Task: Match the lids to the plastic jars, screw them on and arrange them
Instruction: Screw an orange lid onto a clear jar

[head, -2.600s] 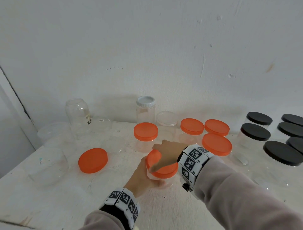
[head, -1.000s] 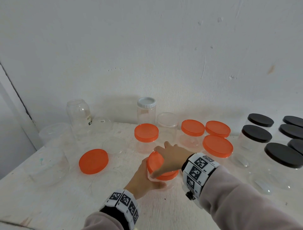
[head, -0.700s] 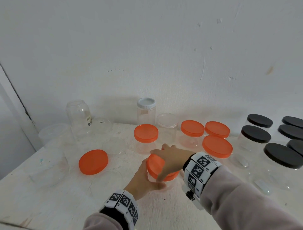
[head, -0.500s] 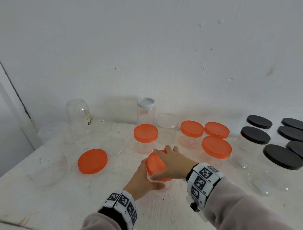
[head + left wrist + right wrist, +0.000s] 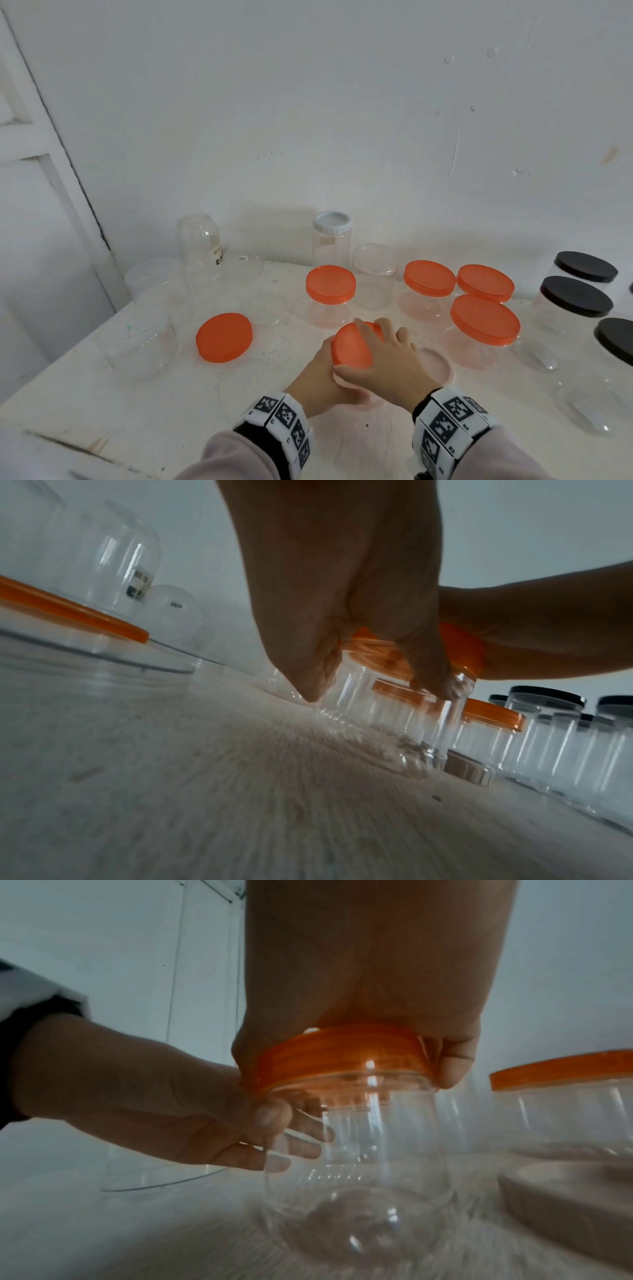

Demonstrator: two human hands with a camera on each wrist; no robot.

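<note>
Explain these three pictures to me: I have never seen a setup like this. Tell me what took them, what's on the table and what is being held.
No machine here: a person works with bare hands, wearing three cameras. The wide picture comes from the head and looks down at a white table. The other two come from the wrists, which carry checkered marker bands, and look along each hand.

On the table stand clear plastic jars, some with orange lids, some at the right with black lids, and one at the back with a white lid. A loose orange lid lies at the left.

The left hand wraps round a clear jar. The right hand has its grip on that jar's orange lid from above, as for screwing.
</note>
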